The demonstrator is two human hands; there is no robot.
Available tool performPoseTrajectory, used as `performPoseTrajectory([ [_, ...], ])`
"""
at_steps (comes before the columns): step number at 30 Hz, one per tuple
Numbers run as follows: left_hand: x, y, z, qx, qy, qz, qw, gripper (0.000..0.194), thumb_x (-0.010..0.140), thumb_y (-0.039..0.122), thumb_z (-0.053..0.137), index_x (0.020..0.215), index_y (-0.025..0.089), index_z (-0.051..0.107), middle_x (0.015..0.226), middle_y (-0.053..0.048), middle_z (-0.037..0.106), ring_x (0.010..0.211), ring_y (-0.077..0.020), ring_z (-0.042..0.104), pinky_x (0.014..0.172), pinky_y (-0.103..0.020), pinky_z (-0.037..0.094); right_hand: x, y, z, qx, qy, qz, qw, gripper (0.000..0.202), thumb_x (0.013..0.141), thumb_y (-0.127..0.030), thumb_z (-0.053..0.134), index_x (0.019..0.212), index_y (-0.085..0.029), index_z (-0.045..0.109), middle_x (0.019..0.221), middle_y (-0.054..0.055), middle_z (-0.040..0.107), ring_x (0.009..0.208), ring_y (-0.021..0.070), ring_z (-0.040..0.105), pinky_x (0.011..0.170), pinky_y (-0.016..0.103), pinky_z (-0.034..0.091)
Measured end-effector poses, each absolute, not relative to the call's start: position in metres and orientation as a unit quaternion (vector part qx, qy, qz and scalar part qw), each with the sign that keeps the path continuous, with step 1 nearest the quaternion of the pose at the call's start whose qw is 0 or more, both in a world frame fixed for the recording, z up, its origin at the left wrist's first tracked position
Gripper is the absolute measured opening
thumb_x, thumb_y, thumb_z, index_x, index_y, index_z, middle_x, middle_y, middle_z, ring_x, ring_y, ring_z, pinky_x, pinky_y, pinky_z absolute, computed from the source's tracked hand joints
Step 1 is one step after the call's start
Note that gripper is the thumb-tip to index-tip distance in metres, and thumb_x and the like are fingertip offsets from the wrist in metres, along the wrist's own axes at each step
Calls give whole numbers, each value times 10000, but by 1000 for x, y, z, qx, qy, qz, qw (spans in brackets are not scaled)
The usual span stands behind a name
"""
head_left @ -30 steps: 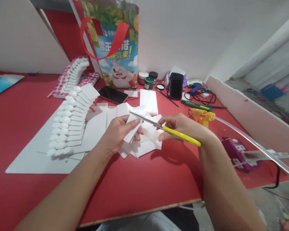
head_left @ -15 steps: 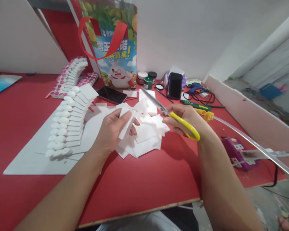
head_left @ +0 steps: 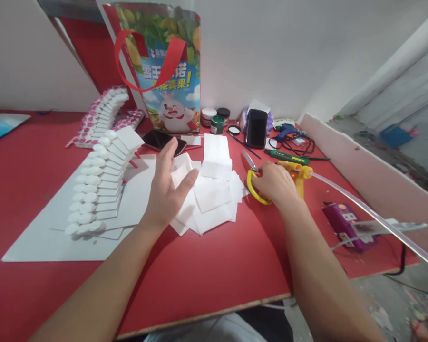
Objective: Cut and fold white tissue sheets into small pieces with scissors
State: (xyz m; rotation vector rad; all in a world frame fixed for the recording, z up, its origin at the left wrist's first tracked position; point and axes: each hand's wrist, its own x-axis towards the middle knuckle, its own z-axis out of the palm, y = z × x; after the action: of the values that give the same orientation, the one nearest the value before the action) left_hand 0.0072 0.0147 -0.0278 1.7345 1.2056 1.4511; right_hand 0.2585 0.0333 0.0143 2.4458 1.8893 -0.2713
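Yellow-handled scissors (head_left: pixel 250 181) on the red counter (head_left: pixel 214 266), just right of loose white sheets (head_left: pixel 214 194); right hand (head_left: pixel 274 180) over the handles, can't tell if gripping. Left hand (head_left: pixel 166 187) loose above the sheets, holding nothing. Behind, snowman bag (head_left: pixel 151 69) reads 雪王, 诺, 茶真果! around its red strap (head_left: pixel 174 53); jar (head_left: pixel 217 124) labels illegible.

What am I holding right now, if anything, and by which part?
The scissors, perhaps: your right grip is at their yellow handle, but whether it's holding or just touching can't be told. Your left grip is empty.
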Motion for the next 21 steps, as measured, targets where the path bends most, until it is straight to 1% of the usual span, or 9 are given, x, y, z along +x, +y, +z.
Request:
performPoseTrajectory([
  [3, 2, 19, -37, 639, 484, 563, 204, 719, 825, 207, 713, 1486, 276, 440, 1635, -108, 372, 1526, -297, 324, 1232, -504, 310, 256, 31, 16, 778, 622, -71, 49, 337, 871, -291, 574, 1132, -111, 688, 1031, 220, 749, 1040, 367, 708, 741, 374, 489],
  [7, -5, 23, -43, 575, 529, 573, 248, 705, 729, 16, 564, 1390, 259, 522, 1553, -103, 481, 1437, -300, 481, 1169, -494, 424, 252, 24, 26, 782, 618, -55, 60, 300, 911, -386, 564, 1004, -157, 735, 1006, 211, 744, 1002, 373, 706, 735, 402, 512],
  [8, -5, 23, -41, 564, 532, 576, 260, 681, 723, 8, 543, 1356, 260, 547, 1521, -93, 514, 1404, -294, 522, 1162, -485, 438, 251, 22, 28, 784, 618, -48, 42, 320, 925, -410, 556, 992, -158, 742, 999, 211, 742, 1001, 377, 704, 746, 416, 519],
  [10, -2, 19, -34, 556, 516, 597, 261, 609, 751, 23, 524, 1309, 262, 573, 1473, -71, 560, 1366, -278, 564, 1166, -467, 444, 247, 20, 28, 763, 644, -36, -39, 353, 946, -434, 561, 1086, -160, 736, 1052, 197, 735, 1030, 367, 698, 807, 439, 535],
  [12, 2, 14, -25, 554, 470, 641, 249, 530, 808, 67, 523, 1301, 257, 569, 1466, -61, 567, 1379, -270, 552, 1189, -461, 425, 243, 20, 22, 691, 708, -43, -142, 349, 950, -403, 597, 1186, -172, 707, 1205, 181, 702, 1138, 340, 669, 930, 452, 529],
  [14, 4, 11, -18, 542, 420, 682, 253, 476, 847, 110, 533, 1293, 272, 561, 1480, -37, 557, 1421, -281, 506, 1206, -475, 404, 238, 22, 12, 592, 777, -70, -201, 282, 959, -364, 610, 1142, -182, 725, 1401, 174, 611, 1331, 327, 562, 1084, 471, 459],
  [16, 4, 12, -18, 534, 409, 687, 274, 449, 870, 146, 541, 1287, 312, 554, 1492, 7, 546, 1465, -296, 447, 1219, -495, 376, 235, 25, 0, 531, 818, -97, -200, 250, 976, -377, 597, 1030, -193, 757, 1539, 152, 505, 1488, 343, 390, 1177, 527, 363],
  [18, 3, 16, -24, 518, 423, 682, 296, 477, 850, 140, 546, 1289, 327, 542, 1507, 16, 531, 1484, -294, 418, 1231, -502, 355, 234, 29, -10, 517, 828, -120, -179, 279, 990, -414, 579, 1018, -210, 767, 1571, 126, 479, 1540, 361, 294, 1196, 591, 312],
  [21, 1, 22, -38, 499, 470, 654, 322, 560, 769, 99, 593, 1298, 274, 535, 1536, -67, 489, 1470, -295, 436, 1234, -512, 345, 234, 34, -16, 519, 825, -145, -170, 287, 1000, -400, 563, 1082, -202, 754, 1464, 131, 589, 1513, 350, 357, 1191, 590, 324],
])
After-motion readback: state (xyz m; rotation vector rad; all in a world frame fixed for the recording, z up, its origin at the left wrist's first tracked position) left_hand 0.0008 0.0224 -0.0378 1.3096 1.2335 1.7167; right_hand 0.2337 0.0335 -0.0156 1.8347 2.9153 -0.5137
